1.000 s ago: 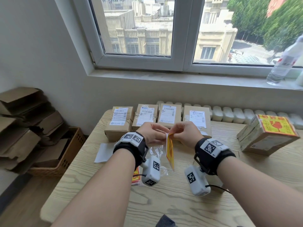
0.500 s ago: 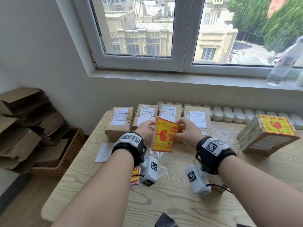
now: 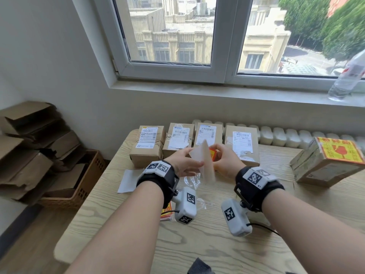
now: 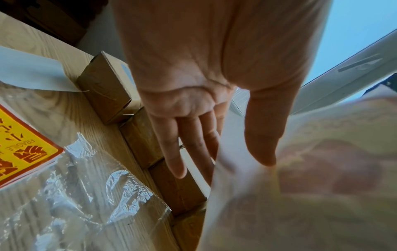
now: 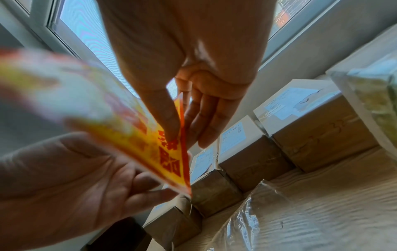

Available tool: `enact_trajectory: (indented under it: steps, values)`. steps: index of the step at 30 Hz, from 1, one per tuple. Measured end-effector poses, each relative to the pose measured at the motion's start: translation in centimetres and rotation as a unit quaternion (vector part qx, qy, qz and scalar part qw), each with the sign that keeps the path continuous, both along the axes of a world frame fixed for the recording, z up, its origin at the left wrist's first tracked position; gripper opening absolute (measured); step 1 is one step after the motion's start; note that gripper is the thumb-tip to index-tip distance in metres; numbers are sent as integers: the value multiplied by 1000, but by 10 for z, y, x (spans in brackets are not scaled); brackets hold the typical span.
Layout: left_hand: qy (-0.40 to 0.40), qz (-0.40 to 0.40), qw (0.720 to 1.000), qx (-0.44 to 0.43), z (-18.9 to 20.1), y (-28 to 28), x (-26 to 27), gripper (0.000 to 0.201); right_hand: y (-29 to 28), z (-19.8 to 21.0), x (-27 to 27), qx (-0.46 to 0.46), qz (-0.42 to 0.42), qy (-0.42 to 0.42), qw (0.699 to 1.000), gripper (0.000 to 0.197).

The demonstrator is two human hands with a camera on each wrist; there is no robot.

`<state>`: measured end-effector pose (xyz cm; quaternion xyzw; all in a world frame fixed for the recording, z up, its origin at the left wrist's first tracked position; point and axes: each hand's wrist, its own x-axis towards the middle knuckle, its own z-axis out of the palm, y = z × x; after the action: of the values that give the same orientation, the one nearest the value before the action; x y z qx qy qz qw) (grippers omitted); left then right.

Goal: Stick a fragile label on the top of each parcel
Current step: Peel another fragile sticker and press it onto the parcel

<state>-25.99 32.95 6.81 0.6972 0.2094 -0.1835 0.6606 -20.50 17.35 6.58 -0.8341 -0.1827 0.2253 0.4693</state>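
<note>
My left hand [image 3: 192, 161] and right hand [image 3: 217, 155] hold one fragile label [image 3: 213, 155] in the air in front of a row of brown parcels. Its white backing [image 3: 204, 163] faces me. The left thumb and fingers [image 4: 263, 135] pinch the backing. My right hand [image 5: 187, 137] pinches the yellow-and-red label [image 5: 163, 158] between thumb and fingers. Four parcels [image 3: 147, 145] [image 3: 178, 139] [image 3: 207, 135] [image 3: 242, 145] with white shipping slips stand side by side at the table's far edge. A fifth parcel [image 3: 327, 169] at the right carries a yellow fragile label [image 3: 339, 153] on top.
A stack of fragile labels [image 4: 21, 144] lies under my left wrist beside crumpled clear plastic [image 3: 191, 180]. A white backing sheet [image 3: 128, 180] lies at the table's left. A basket with flattened cardboard [image 3: 75, 180] stands on the floor. A bottle [image 3: 347, 76] is on the windowsill.
The label has turned: edge-on a second ago, then its printed face toward me, now its white back toward me. Both hands stay on it.
</note>
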Motion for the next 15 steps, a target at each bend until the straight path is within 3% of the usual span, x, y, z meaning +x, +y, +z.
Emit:
enact_trajectory:
  steps: [4, 11, 15]
  values:
    - [7, 25, 1000, 8, -11, 10, -1, 52, 4, -2, 1, -8, -12, 9, 1000, 46]
    - [26, 140, 989, 41, -22, 52, -15, 35, 15, -17, 9, -35, -43, 53, 997, 53]
    - [49, 199, 975, 90, -36, 90, -18, 36, 29, -27, 14, -53, -69, 61, 994, 56]
